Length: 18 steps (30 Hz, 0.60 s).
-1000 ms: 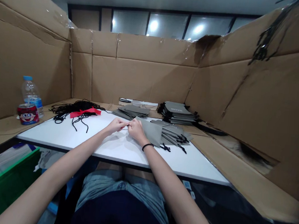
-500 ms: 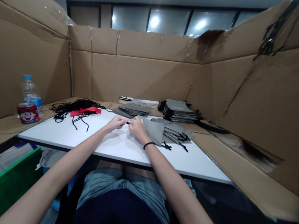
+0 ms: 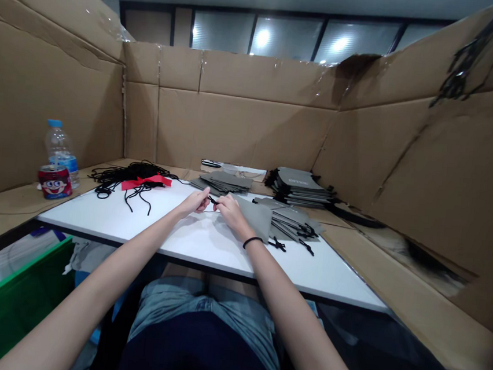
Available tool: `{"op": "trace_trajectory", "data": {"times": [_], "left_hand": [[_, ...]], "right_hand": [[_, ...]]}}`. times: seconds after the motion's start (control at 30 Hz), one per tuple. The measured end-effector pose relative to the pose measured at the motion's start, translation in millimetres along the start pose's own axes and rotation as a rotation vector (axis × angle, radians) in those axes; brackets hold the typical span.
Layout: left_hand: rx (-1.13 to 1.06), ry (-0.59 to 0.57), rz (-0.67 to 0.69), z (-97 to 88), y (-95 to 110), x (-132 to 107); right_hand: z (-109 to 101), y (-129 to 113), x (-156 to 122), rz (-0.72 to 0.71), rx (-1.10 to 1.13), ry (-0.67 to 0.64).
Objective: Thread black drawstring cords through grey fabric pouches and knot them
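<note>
Over the middle of the white tabletop, my left hand (image 3: 196, 201) and my right hand (image 3: 229, 210) are close together, both closed. A short stretch of black cord (image 3: 212, 200) runs between their fingertips, pinched from each side. The cord is at the end of a flat grey drawstring bag (image 3: 257, 216), which lies partly beneath my right hand. Just right of it is a fanned pile of grey bags (image 3: 293, 220) with knotted black cords. Beyond my hands sits another pile of grey pieces (image 3: 223, 181). My fingers hide the exact knot or loop.
Loose black cords (image 3: 136, 173) with a red strip (image 3: 146, 182) lie at the left. A taller stack of grey bags (image 3: 301, 185) stands back right. A water bottle (image 3: 60, 152) and a red can (image 3: 55, 182) stand far left. Cardboard walls (image 3: 243, 126) enclose the table; a green bin (image 3: 23, 285) is below.
My left thumb has lifted and its fingers have shifted on the cord, and more of the cord shows between my hands. The whole view has moved slightly.
</note>
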State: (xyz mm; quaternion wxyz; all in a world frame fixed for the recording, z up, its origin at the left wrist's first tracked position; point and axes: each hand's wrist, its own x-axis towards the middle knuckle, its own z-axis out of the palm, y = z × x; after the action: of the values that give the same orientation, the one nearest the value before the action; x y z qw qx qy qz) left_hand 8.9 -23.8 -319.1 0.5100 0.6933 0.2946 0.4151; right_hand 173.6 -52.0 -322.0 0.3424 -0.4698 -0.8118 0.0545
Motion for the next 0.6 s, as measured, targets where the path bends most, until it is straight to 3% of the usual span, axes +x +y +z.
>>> {"op": "trace_trajectory", "data": {"times": [0.17,0.3,0.5,0.6], "left_hand": [[-0.003,0.097,0.034,1.9,5.2,-3.4],[0.076,0.039,0.137,4.0,8.7,-9.2],[0.091,0.053,0.089,-2.6,5.1,-9.0],[0.124,0.071,0.132,-6.0,4.4,-6.7]], "right_hand": [[2.9,4.0,-0.4,-0.032,-0.033,-0.005],[6.8,6.8,-0.2,-0.031,-0.08,-0.004],[6.3,4.2,0.5,-0.059,-0.077,-0.043],[4.5,2.5,0.9,-0.06,-0.063,-0.047]]}}
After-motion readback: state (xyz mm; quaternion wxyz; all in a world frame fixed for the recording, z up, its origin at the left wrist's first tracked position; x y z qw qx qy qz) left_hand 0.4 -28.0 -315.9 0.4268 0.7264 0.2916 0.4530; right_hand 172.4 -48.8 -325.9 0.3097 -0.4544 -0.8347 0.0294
